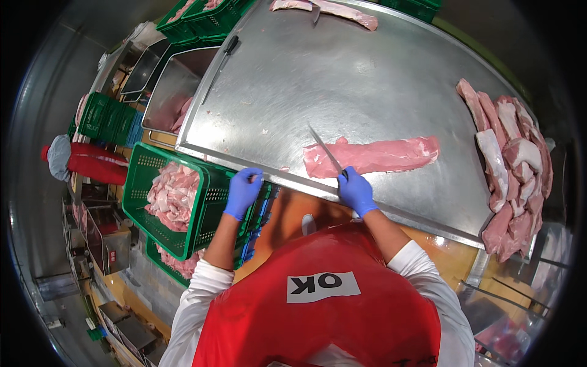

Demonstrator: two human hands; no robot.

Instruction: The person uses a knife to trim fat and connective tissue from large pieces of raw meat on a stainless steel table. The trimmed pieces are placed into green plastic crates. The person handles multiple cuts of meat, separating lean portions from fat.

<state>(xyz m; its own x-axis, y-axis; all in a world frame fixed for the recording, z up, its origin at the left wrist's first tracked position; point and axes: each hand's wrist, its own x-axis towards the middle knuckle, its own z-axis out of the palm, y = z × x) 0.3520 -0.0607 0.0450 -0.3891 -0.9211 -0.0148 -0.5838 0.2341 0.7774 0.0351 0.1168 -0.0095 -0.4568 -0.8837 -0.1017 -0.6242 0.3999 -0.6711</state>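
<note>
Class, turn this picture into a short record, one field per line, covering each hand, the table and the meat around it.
Right hand: gloved in blue, gripping a knife
Right hand position: at the table's near edge
Left hand: gloved in blue, fingers curled, no held item visible
Surface: metal table with a raised rim
Nearest meat: long pink strip, lying flat, partly behind the knife blade
Right end of table: heaped meat pieces
Left of person: green crate holding pale pink pieces
</note>
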